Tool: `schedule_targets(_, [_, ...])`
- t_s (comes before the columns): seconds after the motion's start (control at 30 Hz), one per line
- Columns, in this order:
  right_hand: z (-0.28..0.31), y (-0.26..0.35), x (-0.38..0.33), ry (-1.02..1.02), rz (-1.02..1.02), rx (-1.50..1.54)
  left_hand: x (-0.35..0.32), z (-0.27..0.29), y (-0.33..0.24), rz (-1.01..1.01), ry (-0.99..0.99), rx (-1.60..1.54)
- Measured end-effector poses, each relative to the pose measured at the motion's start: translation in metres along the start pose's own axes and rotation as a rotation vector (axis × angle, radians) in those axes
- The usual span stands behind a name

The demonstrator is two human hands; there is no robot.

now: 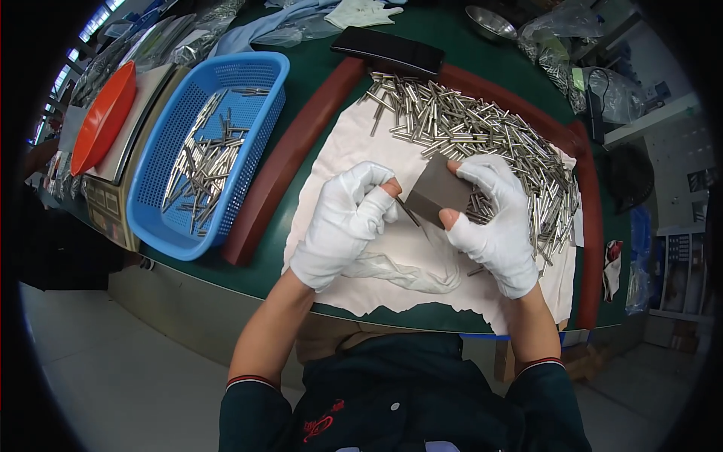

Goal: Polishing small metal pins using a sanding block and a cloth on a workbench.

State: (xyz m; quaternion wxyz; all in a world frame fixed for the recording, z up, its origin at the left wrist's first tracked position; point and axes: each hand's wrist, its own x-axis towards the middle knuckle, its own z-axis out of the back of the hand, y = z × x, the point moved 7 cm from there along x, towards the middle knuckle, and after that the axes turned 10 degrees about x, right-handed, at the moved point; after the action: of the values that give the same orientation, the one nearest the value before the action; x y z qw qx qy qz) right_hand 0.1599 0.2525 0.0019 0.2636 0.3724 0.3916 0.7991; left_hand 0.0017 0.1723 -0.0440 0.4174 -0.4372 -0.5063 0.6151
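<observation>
On my feed, I have the left hand (pixel 343 222) pinching a thin rod (pixel 410 214), the right hand (pixel 497 226) gripping a brown block (pixel 440 186) near a rod pile (pixel 482 124)

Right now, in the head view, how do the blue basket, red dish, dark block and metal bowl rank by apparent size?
1. Blue basket
2. Red dish and dark block: unsure; the dish looks longer, but the block sits nearer
3. Metal bowl

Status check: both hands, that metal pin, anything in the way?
Left hand: pinching slim metal pin. Right hand: gripping dark block. Pin close beside block, contact unclear. Nothing seen between them.
</observation>
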Motion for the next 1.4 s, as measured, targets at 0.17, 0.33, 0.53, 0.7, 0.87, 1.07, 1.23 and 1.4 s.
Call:
schedule_targets(0.17, [0.002,-0.001,0.001,-0.039,0.023,-0.152,0.0,0.0,0.001,0.014,0.011,-0.01])
schedule_targets(0.33, [-0.011,0.008,-0.005,0.116,-0.057,0.053,0.003,0.0,0.0,0.021,-0.021,0.004])
schedule_targets(0.53, [-0.002,0.002,-0.002,0.062,-0.079,0.089,0.002,-0.001,0.003,0.009,-0.025,-0.006])
schedule_targets(0.7, [0.003,-0.003,0.0,0.014,-0.106,-0.037,0.002,-0.002,0.002,0.018,-0.001,-0.021])
schedule_targets(0.87, [0.001,0.003,0.0,0.062,-0.103,-0.081,-0.001,-0.003,-0.003,-0.067,0.018,0.075])
schedule_targets(1.07, [0.003,0.005,-0.002,0.092,-0.099,0.038,-0.001,-0.006,-0.005,-0.086,0.032,0.035])
schedule_targets(1.23, [0.003,0.009,0.0,0.136,-0.105,0.158,-0.003,-0.008,-0.001,-0.015,0.04,-0.001])
schedule_targets(1.4, [0.008,0.006,0.002,0.073,-0.05,-0.285,0.001,-0.01,0.006,0.027,0.098,0.039])
